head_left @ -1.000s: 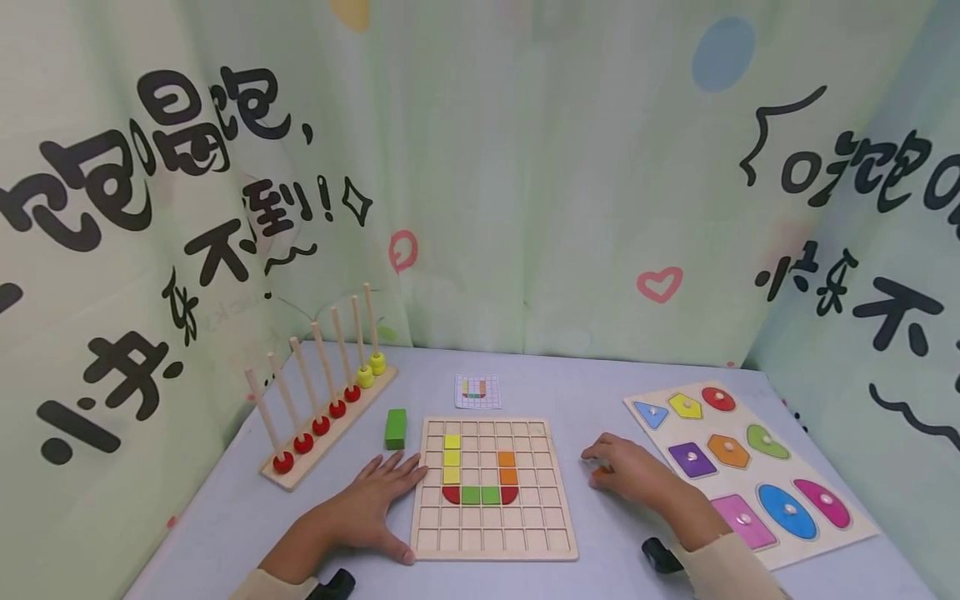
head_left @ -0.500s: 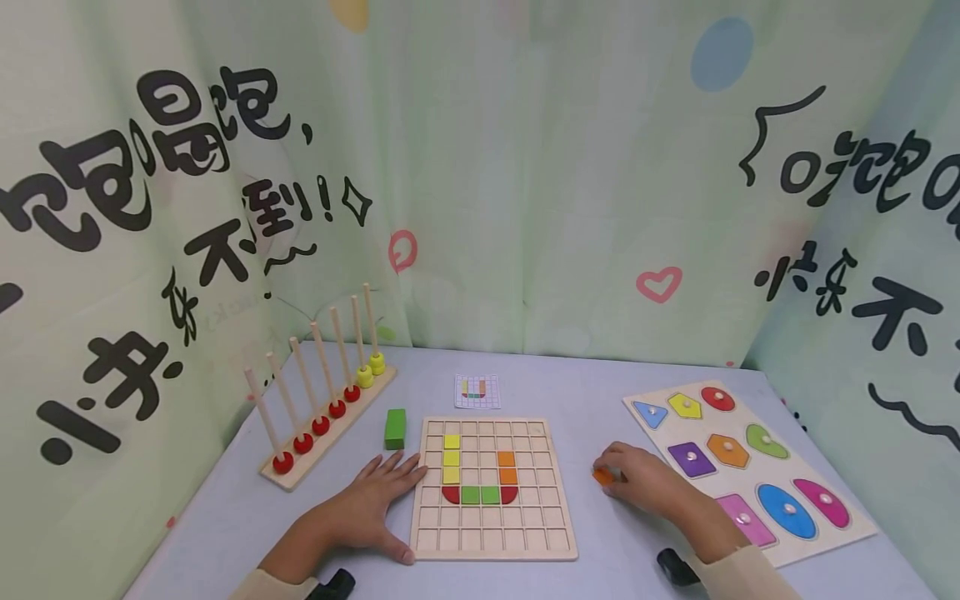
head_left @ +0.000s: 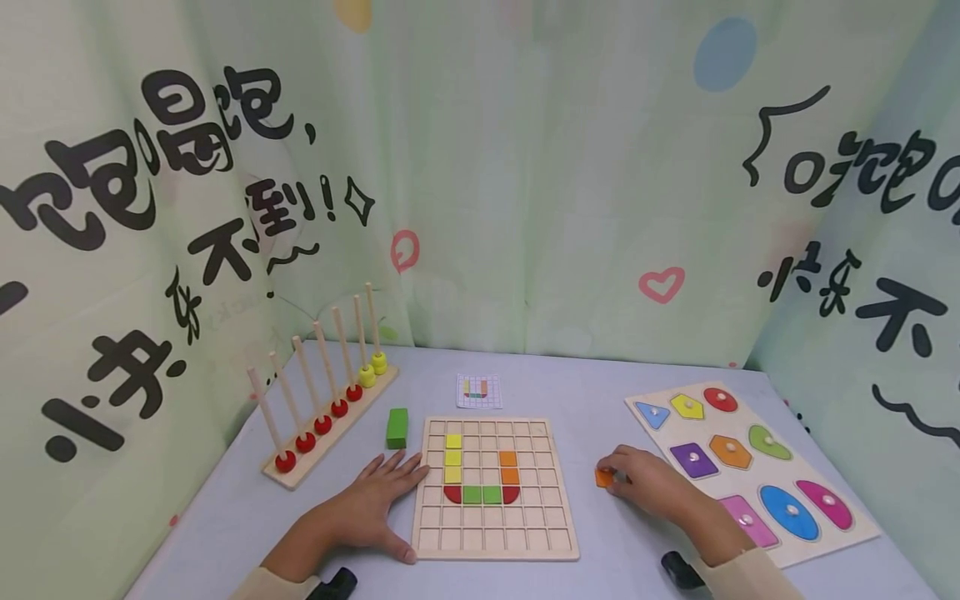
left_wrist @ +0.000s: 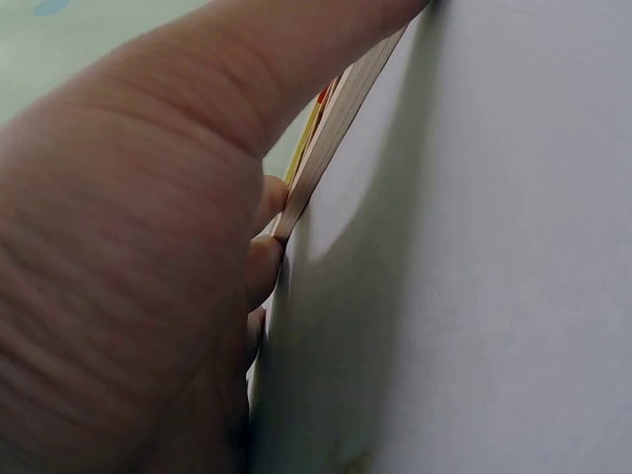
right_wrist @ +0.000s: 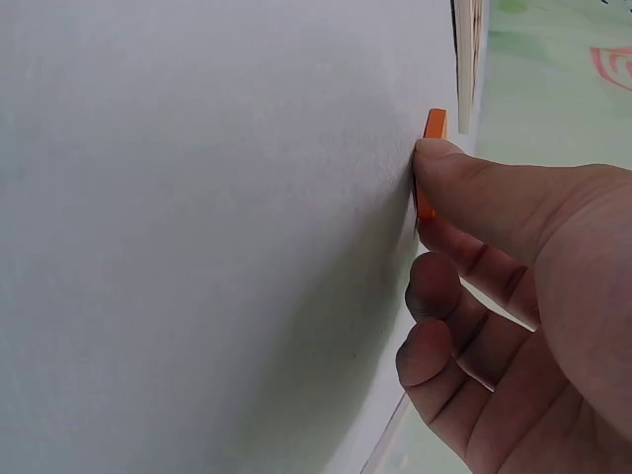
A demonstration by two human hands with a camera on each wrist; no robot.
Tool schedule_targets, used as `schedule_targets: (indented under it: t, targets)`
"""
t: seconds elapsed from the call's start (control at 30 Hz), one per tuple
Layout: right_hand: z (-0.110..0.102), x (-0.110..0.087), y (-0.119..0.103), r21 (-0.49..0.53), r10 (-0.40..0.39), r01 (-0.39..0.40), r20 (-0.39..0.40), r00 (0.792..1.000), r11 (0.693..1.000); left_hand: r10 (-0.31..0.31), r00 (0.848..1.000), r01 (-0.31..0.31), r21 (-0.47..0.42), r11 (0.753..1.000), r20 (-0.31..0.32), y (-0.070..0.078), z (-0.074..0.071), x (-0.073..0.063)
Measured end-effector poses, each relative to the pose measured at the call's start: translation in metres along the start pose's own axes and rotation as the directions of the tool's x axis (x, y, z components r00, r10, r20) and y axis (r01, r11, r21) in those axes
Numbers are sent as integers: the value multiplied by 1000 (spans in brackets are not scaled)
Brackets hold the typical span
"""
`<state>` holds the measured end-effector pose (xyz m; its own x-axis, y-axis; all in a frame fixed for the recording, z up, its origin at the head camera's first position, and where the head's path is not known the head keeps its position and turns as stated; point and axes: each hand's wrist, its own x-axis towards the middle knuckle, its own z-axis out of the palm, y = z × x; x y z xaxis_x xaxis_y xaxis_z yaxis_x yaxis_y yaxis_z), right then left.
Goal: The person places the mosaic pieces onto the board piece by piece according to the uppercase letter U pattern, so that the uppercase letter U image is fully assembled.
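A wooden grid board (head_left: 532,533) lies flat on the table, with yellow, red, green and orange tiles forming a U shape in its cells. My left hand (head_left: 367,510) rests at the board's left side, fingers spread and thumb at the near corner. In the left wrist view the board's edge (left_wrist: 331,148) runs past the thumb and fingertips. To the right of the board, my right hand (head_left: 652,482) pinches a small orange tile (head_left: 603,478) between thumb and fingers, close over the table. The right wrist view shows that tile (right_wrist: 434,123) under the thumb tip, with other fingers curled loosely below.
A green block (head_left: 397,428) stands left of the board's far corner. Behind the board lies a small pattern card (head_left: 480,402). At left is a peg stand (head_left: 300,471) with red and yellow beads; at right lies a knobbed shape puzzle (head_left: 817,533). Curtains surround the table.
My right hand has shifted slightly right, away from the board, and the orange tile now shows more clearly at its fingertips. The left hand and the board have stayed in place.
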<state>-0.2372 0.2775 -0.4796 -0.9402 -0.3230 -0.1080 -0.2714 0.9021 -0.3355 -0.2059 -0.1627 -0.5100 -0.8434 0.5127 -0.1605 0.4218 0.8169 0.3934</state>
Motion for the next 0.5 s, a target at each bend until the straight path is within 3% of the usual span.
schedule_targets:
  t: [0.5]
  targets:
    - [8, 10, -13, 42, -43, 45, -35, 998, 998, 0, 1000, 0, -6, 1000, 7, 2, -1, 0]
